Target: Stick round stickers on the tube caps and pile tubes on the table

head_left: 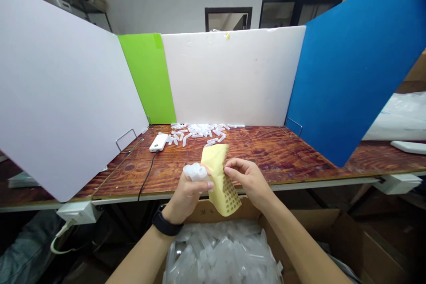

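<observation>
**Close, Steady Two-Handed Work**

At the left of the frame, a pale lilac board (63,88) is leaning back from the wooden table (273,155). Beyond it, a white power bank (158,142) is lying beside a heap of translucent plastic pieces (196,133). At lower centre, the left hand (189,195), wearing a black wristband (167,223), is closing firmly around a wad of translucent pieces (195,172). A yellow dotted sheet (219,182) is standing between the hands, its lower end curling out over a cardboard box (333,233) of clear plastic pieces (219,253). The right hand (251,182) is curling its fingers at the sheet's right edge, though how firmly it is gripping cannot be told. Both forearms are angling inward from the bottom corners, with the wrists low and close together, and this compact pose is giving good control of the curling sheet. At far right, a blue board (349,62) is leaning outward.
</observation>
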A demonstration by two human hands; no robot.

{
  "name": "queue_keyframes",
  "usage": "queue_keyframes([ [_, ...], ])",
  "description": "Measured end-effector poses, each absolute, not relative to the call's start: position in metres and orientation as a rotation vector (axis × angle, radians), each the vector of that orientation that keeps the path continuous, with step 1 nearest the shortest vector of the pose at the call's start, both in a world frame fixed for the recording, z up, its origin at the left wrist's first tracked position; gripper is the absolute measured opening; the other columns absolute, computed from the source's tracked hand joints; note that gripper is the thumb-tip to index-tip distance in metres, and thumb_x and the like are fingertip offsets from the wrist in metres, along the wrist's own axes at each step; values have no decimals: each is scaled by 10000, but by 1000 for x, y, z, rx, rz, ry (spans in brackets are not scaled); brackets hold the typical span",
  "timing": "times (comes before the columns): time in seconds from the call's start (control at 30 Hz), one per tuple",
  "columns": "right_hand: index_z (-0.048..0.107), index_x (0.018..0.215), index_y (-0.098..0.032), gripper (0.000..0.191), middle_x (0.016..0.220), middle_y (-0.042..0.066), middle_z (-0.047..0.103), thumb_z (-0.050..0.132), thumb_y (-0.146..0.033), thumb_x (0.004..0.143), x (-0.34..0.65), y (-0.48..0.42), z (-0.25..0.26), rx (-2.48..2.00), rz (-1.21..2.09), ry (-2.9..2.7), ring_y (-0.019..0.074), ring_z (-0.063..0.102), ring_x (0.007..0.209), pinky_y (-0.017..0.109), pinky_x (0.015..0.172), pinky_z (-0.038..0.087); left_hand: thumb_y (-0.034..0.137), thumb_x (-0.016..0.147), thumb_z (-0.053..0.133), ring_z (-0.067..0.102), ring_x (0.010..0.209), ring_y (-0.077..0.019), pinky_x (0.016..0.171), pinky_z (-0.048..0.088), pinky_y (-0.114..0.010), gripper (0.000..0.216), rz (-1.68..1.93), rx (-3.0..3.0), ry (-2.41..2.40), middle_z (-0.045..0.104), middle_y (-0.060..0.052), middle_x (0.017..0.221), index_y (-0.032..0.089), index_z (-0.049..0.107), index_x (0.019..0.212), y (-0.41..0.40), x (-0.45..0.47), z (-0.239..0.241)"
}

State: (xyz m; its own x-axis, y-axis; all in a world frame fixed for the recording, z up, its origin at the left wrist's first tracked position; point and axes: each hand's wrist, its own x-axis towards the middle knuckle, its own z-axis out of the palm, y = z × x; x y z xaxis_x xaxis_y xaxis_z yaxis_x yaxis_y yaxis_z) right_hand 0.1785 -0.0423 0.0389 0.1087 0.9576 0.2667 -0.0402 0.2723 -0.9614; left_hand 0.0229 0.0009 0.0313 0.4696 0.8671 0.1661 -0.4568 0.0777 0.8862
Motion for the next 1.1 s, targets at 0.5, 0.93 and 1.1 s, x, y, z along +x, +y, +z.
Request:
queue_keyframes([
  [0.5,536,741,-186,104,822,42,555,479,-211,824,165,-69,53,-1070,499,-1555,157,520,778,269,682,418,154,708,531,500,576,-125,569,328,-234,72,1285,2220,746,603,-27,646,170,601,713,-3,23,24],
  [0.93,509,751,-198,139,810,35,586,430,-93,796,171,-71,55,-1085,357,-1906,161,538,775,282,703,421,102,617,500,317,462,-83,485,195,-240,189,1035,2475,612,395,32,496,181,351,531,-2,21,24],
  [1.1,511,755,-197,143,810,43,582,423,-91,794,170,-70,53,-1091,309,-1927,163,530,762,287,690,419,106,610,489,323,459,-83,484,189,-245,176,1010,2506,661,410,26,501,181,347,539,-2,22,23],
])
